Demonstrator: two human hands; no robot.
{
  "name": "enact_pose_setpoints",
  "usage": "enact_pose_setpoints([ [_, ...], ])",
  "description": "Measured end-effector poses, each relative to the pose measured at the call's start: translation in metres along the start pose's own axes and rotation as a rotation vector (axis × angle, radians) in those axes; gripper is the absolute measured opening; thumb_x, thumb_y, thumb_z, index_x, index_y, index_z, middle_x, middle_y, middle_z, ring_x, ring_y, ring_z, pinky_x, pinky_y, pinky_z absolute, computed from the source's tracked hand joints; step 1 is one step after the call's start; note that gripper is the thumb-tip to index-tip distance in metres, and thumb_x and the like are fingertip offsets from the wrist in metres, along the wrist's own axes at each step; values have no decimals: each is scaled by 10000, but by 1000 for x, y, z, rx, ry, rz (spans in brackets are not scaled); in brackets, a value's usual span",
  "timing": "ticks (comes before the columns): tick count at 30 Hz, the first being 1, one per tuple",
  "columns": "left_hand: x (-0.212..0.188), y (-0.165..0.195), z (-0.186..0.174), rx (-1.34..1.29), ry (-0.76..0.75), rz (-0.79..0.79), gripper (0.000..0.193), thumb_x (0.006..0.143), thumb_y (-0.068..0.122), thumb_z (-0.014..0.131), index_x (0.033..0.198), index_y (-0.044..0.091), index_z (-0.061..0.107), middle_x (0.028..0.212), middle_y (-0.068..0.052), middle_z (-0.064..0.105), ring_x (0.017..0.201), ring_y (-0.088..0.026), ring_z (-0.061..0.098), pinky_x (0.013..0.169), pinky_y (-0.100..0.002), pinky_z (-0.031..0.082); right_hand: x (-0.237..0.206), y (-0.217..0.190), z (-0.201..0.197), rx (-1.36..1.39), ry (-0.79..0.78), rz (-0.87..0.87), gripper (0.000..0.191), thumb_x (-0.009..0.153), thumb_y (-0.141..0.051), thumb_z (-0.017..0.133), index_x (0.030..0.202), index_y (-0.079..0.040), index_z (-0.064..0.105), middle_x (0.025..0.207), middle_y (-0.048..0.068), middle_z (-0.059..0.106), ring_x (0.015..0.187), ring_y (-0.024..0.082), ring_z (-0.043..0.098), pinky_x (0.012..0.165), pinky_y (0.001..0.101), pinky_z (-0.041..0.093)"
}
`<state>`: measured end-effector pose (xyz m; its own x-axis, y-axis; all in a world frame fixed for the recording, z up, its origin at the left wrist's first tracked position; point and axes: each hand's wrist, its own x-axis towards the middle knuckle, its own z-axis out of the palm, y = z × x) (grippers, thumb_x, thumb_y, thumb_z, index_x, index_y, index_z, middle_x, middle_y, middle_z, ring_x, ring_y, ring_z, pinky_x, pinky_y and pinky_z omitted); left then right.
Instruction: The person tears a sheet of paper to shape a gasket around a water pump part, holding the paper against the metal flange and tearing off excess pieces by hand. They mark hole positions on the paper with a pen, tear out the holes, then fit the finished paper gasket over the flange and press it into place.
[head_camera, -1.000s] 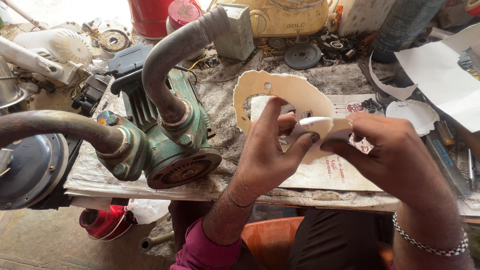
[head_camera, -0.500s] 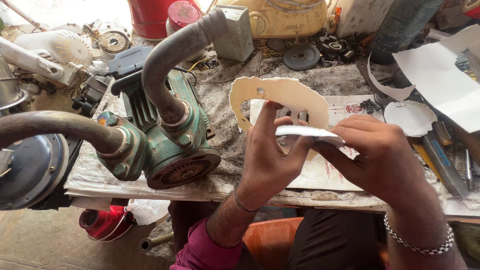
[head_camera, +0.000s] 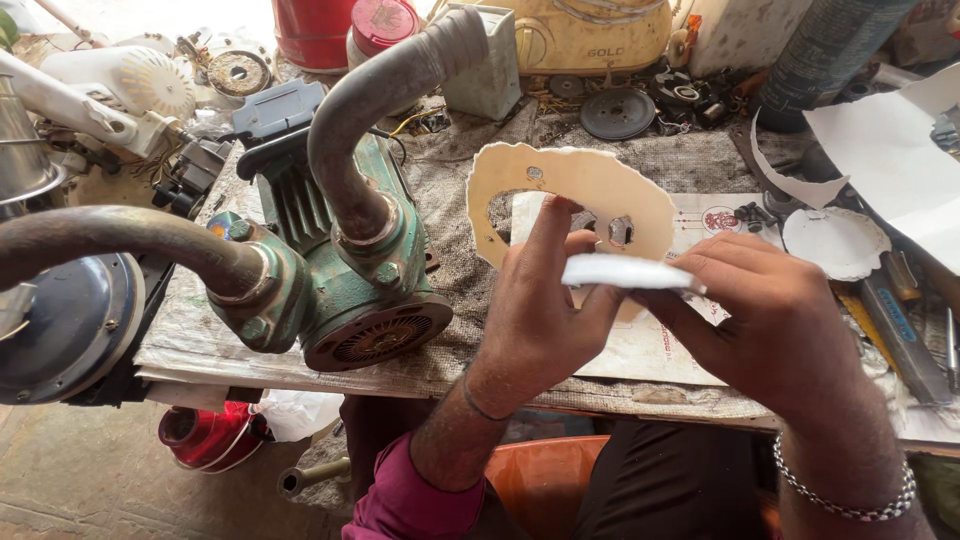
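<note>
The left hand (head_camera: 540, 310) and the right hand (head_camera: 770, 320) meet above the front edge of the workbench (head_camera: 300, 360), both closed on a flat white piece (head_camera: 625, 271) seen almost edge-on, so its outline is hard to make out. The left fingers (head_camera: 550, 225) rise behind it and pinch its left end; the right fingers clamp its right end, their tips hidden beneath the piece. Behind the hands stands a cream gasket sheet (head_camera: 580, 190) with ragged edges and punched holes, its lower part covered by the hands; which hand supports it cannot be told. A green pump (head_camera: 350, 270) with curved grey pipes sits at the bench's left end. A white paper disc (head_camera: 835, 242) lies toward the right edge.
</note>
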<state>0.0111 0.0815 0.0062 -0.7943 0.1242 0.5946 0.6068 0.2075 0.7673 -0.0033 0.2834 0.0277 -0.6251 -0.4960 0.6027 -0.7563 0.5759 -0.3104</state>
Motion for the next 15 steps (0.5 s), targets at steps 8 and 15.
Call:
enact_pose_setpoints([
  [8, 0, -3, 4, -48, 63, 33, 639, 900, -42, 724, 1437, -41, 379, 1036, -175, 749, 953, -267, 794, 774, -320, 615, -3, 0, -2, -49, 24, -52, 231, 782, -155, 839, 954, -32, 746, 918, 128, 746, 863, 293, 733, 759, 398, 570],
  [15, 5, 0, 2, 133, -40, -43, 455, 902, 53, 802, 1227, -14, 490, 991, -175, 748, 919, -295, 781, 712, -355, 582, -2, 12, -5, 93, -10, 101, 180, 824, -154, 829, 943, -43, 752, 883, 99, 760, 757, 228, 741, 647, 335, 566],
])
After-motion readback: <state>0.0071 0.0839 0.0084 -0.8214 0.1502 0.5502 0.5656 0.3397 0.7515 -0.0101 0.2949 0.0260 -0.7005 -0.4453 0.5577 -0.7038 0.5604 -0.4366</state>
